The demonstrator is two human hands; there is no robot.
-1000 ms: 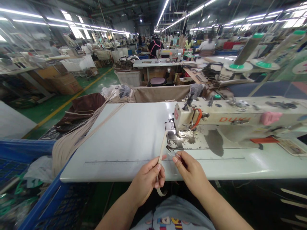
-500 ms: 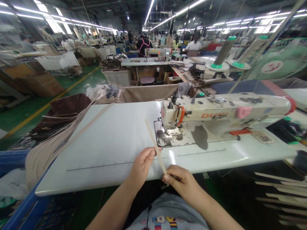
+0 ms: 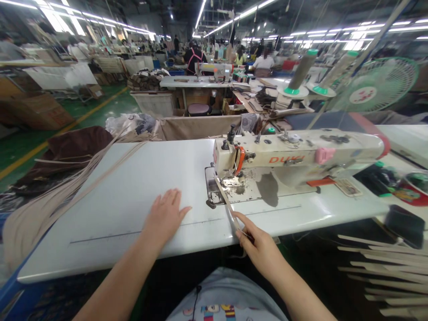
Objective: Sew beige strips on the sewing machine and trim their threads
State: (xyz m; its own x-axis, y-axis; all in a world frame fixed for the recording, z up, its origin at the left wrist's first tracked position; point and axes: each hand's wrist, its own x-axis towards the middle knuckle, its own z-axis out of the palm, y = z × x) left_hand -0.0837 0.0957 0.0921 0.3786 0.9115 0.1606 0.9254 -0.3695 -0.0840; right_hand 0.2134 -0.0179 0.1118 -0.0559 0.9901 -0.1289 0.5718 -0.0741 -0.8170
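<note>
My left hand (image 3: pixel 166 215) lies flat on the white sewing table (image 3: pixel 143 174), fingers stretched out, with nothing in it. My right hand (image 3: pixel 256 240) pinches a narrow beige strip (image 3: pixel 226 200) at the table's front edge. From there the strip slants up and to the left, its far end close to the needle area of the sewing machine (image 3: pixel 294 154). Whether that end lies under the presser foot I cannot tell. A dark, thin item shows in my right palm, too small to name.
Long beige strips (image 3: pixel 50 205) drape over the table's left side. More strips (image 3: pixel 384 267) hang at the lower right. Thread cones (image 3: pixel 301 73) and a green fan (image 3: pixel 377 87) stand behind the machine. A person in pink straps (image 3: pixel 195 58) is farther back.
My left hand has let go of the strip and moved left onto the table. My right hand has brought the strip's far end to the machine's needle area. The view has shifted slightly.
</note>
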